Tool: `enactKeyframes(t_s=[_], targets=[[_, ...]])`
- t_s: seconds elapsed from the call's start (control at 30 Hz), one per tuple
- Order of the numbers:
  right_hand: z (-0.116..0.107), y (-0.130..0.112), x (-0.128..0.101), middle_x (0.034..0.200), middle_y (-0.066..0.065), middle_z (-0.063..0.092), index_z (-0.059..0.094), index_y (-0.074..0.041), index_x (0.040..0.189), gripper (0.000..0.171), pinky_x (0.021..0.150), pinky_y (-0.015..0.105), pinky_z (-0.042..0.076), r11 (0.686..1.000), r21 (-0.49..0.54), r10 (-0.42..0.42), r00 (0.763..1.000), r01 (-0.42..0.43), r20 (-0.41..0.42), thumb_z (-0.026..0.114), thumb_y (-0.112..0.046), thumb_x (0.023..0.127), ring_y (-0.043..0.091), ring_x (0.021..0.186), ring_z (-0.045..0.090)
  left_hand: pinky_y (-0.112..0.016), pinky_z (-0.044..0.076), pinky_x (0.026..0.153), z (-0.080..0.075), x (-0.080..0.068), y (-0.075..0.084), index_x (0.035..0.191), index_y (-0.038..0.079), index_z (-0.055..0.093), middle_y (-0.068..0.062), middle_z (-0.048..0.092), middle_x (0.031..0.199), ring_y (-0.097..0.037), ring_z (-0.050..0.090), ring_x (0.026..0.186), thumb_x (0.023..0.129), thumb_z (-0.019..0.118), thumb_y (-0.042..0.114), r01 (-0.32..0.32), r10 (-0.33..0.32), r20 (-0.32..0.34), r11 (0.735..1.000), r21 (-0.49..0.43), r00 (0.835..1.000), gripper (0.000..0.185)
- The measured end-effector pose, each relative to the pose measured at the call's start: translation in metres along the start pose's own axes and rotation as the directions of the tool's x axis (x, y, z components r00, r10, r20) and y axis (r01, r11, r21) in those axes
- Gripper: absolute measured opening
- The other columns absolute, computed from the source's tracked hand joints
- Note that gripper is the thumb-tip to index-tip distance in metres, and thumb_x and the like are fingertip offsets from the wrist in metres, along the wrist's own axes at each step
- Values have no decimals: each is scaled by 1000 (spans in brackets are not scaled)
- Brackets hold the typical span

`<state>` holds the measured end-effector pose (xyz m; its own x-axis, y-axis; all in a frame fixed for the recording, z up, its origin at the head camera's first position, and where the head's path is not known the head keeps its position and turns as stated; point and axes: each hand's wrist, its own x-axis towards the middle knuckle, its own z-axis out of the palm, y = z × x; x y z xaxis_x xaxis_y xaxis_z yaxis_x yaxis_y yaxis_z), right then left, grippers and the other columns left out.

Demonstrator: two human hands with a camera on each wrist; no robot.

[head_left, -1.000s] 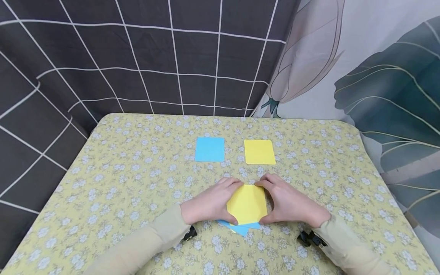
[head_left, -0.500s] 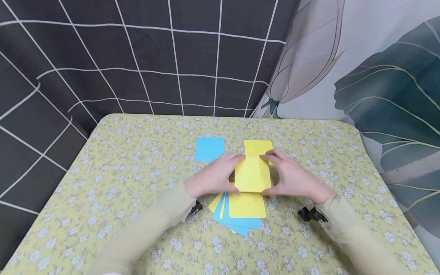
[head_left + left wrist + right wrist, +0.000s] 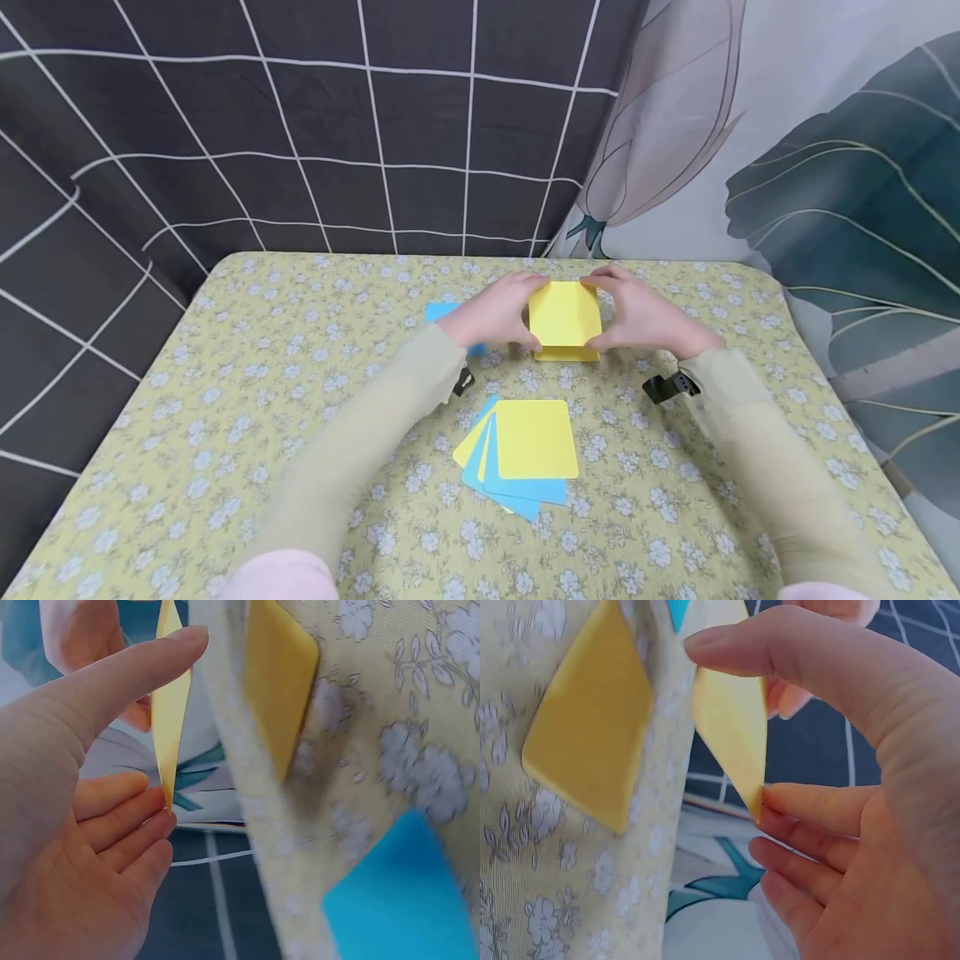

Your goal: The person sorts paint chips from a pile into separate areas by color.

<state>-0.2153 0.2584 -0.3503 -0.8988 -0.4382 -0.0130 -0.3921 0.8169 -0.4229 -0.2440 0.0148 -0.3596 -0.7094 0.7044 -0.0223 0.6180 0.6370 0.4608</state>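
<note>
A yellow card (image 3: 564,312) is held by its side edges between the left hand (image 3: 495,312) and the right hand (image 3: 645,317), each grip pinched on it with thumb and fingertips. It is kept just above a second yellow card (image 3: 566,354) that lies flat on the far part of the desk (image 3: 225,433). A blue card (image 3: 442,312) is partly hidden behind the left hand. Nearer the person, a fanned stack of yellow and blue cards (image 3: 525,454) lies on the flowered cloth.
</note>
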Motion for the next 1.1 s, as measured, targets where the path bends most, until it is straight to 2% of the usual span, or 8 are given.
enactKeyframes(t_s=[0.1,0.3,0.43,0.57,0.73,0.97,1.1], targets=[[2,8,4,142,23,47,51,7,144,95,102,60,46,1000,5,19,999,-19,29,93,-23,64,43,125,49,-31,26,119,8,10,-3,155,1,37,-12,40,157,-27,35,145,74,93,33,24,-23,26,1000,-19,999,104],[21,25,5,143,24,47,51,7,144,96,106,60,42,999,24,44,995,-46,91,92,-26,64,43,126,48,-31,29,119,30,17,-10,154,1,39,-12,41,158,-28,38,143,74,93,33,39,-36,61,998,-50,997,102],[31,33,5,143,25,46,50,8,144,96,108,58,41,997,45,56,992,-61,116,92,-27,65,43,127,49,-31,35,115,39,17,-13,154,1,39,-12,44,155,-27,43,139,75,92,33,50,-43,86,995,-81,995,100],[35,37,5,143,26,46,49,8,145,96,108,58,41,996,46,64,990,-70,129,91,-28,66,43,127,48,-32,39,112,42,17,-14,155,2,38,-12,45,154,-26,45,136,77,92,31,65,-54,96,991,-114,994,99],[36,37,7,146,25,43,47,8,146,97,111,58,38,995,64,63,989,-72,136,90,-27,67,42,131,44,-33,38,113,43,17,-15,156,2,36,-12,42,156,-26,43,138,77,91,32,87,-75,102,989,-118,992,101],[38,39,8,146,25,43,47,7,147,98,112,59,37,995,76,60,990,-70,126,91,-27,67,42,131,44,-34,31,117,44,17,-18,156,2,35,-13,40,157,-27,36,143,77,90,35,79,-70,94,992,-99,993,102],[35,33,5,150,23,41,44,4,150,103,110,62,38,993,66,89,992,-96,95,91,-33,66,42,134,42,-35,28,119,42,13,-18,157,3,36,-12,39,159,-27,33,146,76,90,36,72,-65,61,991,-115,996,103]])
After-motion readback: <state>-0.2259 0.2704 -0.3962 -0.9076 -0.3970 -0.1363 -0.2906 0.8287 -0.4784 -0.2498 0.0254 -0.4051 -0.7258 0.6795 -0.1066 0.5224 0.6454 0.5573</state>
